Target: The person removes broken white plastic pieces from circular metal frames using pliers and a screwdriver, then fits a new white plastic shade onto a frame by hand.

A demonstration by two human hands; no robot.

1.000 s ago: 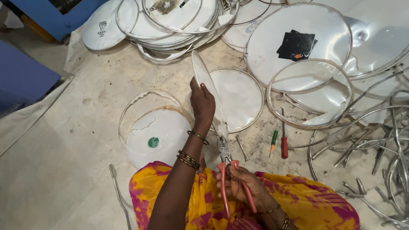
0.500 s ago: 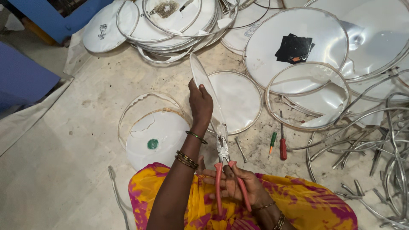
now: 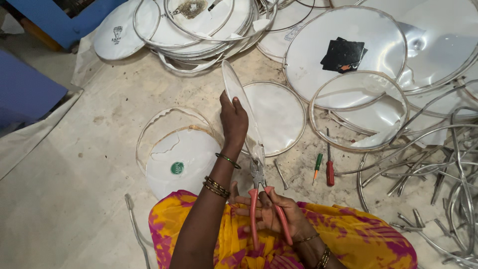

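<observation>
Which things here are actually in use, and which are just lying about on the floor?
In use:
- round drum skin, held on edge by the left hand
- pink-handled pliers, gripped by the right hand, tip at the skin's lower rim

Lying about:
- two screwdrivers
- torn skin with green sticker
- black square
- metal hoops

My left hand (image 3: 234, 119) is stretched out in front of me, arm almost straight, with the fingers curled tight in a grip. My right hand (image 3: 271, 214) stays close to my lap, palm up, fingers wrapped around two handles.
</observation>
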